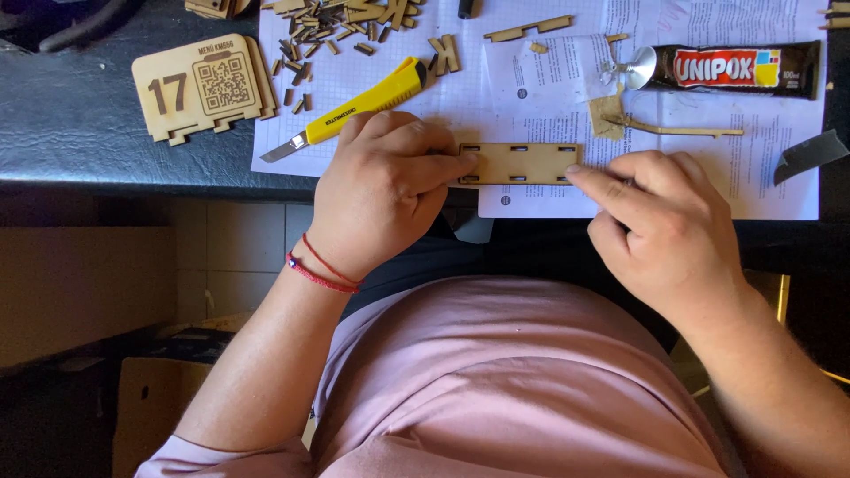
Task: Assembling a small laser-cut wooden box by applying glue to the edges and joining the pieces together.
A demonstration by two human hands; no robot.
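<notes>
The left hand (381, 190) has its fingers curled together, index tip pressed on the left end of a slotted wooden plate (521, 164). The right hand (664, 226) is loosely curled, index finger stretched to touch the plate's right end. The plate lies flat on printed paper sheets (761, 173) at the near table edge, long axis running left to right, four small slots at its corners. Beyond lie one yellow utility knife (363, 108), blade pointing left, one glue tube (735, 68), one engraved wooden number stand (202, 87) and a heap of wood offcuts (328, 26).
</notes>
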